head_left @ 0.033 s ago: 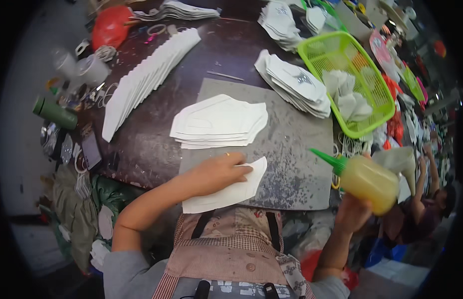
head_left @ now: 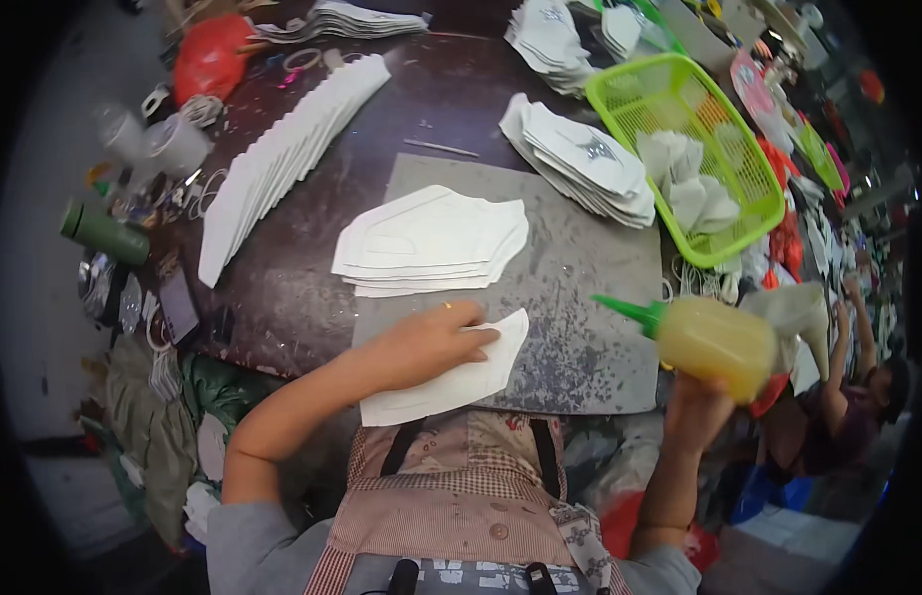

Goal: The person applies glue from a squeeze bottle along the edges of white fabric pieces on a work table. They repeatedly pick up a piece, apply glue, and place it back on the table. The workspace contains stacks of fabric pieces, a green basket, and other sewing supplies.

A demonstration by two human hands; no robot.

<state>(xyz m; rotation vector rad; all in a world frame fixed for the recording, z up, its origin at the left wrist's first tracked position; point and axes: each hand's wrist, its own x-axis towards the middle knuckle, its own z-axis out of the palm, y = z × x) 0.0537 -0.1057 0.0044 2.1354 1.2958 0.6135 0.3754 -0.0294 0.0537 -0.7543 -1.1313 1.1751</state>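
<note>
My left hand (head_left: 436, 342) rests on a white flat cut piece (head_left: 436, 395) at the near edge of the grey mat (head_left: 580, 327). Its fingers are bent together against the piece; the thumb is hidden. In my right hand (head_left: 701, 402) is a squeeze bottle (head_left: 724, 342) of yellowish liquid. The bottle lies nearly sideways in the air, its green nozzle (head_left: 629, 309) pointing left over the mat's right side. Just beyond my left hand sits a small stack of similar white pieces (head_left: 431, 233), slightly fanned, a curved outline on the top one.
A long fanned row of white pieces (head_left: 292, 169) lies at left. More stacks (head_left: 590, 164) sit far right beside a green basket (head_left: 707, 253) holding white pieces. A thin rod (head_left: 441, 148) lies beyond the mat. A green flask (head_left: 104, 233) and phone (head_left: 179, 305) are at left; another person (head_left: 843, 407) is at right.
My right hand has brought the bottle a little left and slightly up, nearer the mat. My left hand stays on the white piece. The whole view has shifted slightly.
</note>
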